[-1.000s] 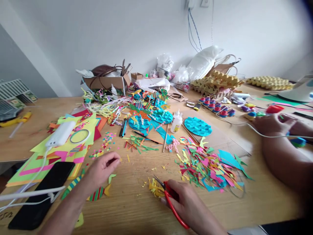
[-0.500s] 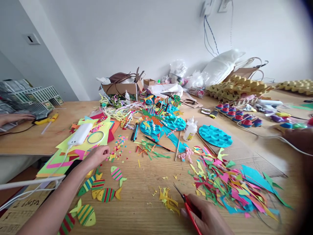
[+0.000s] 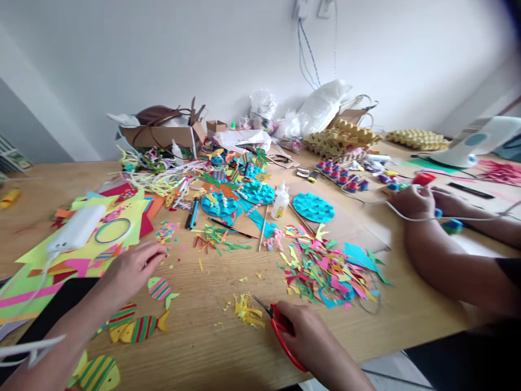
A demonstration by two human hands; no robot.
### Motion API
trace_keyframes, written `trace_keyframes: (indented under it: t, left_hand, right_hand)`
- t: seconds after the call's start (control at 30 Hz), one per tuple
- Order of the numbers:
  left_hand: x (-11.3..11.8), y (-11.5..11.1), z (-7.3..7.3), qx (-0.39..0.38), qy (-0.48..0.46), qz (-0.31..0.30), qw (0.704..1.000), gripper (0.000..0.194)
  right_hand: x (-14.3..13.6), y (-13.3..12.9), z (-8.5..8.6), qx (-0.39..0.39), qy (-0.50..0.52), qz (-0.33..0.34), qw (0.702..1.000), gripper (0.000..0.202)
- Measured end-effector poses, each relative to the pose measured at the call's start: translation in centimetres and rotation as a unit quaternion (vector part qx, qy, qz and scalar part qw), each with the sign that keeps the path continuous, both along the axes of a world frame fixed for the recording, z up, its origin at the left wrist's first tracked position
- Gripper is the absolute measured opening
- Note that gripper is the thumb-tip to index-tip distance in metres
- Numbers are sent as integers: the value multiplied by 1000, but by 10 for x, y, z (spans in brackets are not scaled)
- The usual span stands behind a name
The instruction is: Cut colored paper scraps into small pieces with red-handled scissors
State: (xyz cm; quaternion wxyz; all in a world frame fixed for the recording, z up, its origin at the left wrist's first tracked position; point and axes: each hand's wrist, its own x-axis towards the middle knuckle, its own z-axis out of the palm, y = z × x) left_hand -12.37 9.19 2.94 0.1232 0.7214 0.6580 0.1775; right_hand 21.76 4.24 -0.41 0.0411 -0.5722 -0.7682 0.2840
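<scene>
My right hand [image 3: 303, 326] is wrapped round the red handles of a pair of scissors [image 3: 285, 339]. Their narrow metal tips point toward a small heap of yellow paper scraps [image 3: 246, 310]. My left hand [image 3: 136, 266] hovers above the table at left, fingers loosely bent with a small gap at the thumb, nothing visible in them. Just below it lies a green and pink striped paper fish [image 3: 158, 289]. Nearer to me are a red and green striped fish [image 3: 143, 329], others partly covered by my forearm, and a yellow-green striped fish [image 3: 99, 373].
Coloured paper sheets [image 3: 40, 271] carry a white power bank [image 3: 79, 228] and a tape ring [image 3: 113, 230]. A glue bottle [image 3: 280, 201] stands beside a blue textured oval [image 3: 313, 207]. Mixed paper offcuts [image 3: 325, 266] lie at right. Another person's hands [image 3: 415, 201] hold something red there.
The view has swung to the right, bringing another person's arms and a white device into sight. My left hand's fingers have loosened from a tighter curl. The scissors stay in my right hand.
</scene>
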Motion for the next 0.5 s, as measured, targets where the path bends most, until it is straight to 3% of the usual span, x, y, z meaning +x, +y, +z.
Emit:
trace_keyframes:
  t: [0.17, 0.23, 0.33, 0.5]
  left_hand:
    - [70, -33, -15, -33, -52, -196, 979, 20]
    - [88, -40, -24, -47, -52, -236, 969, 21]
    - [103, -43, -34, -14, -60, -265, 962, 26]
    - [103, -41, -41, 57, -76, -285, 954, 25]
  right_hand:
    - [15, -7, 6, 26, 10, -47, 998, 14]
    - [24, -10, 6, 28, 9, -58, 998, 12]
    - [42, -9, 6, 29, -19, -109, 993, 13]
    - [85, -1, 8, 105, -86, -307, 942, 18]
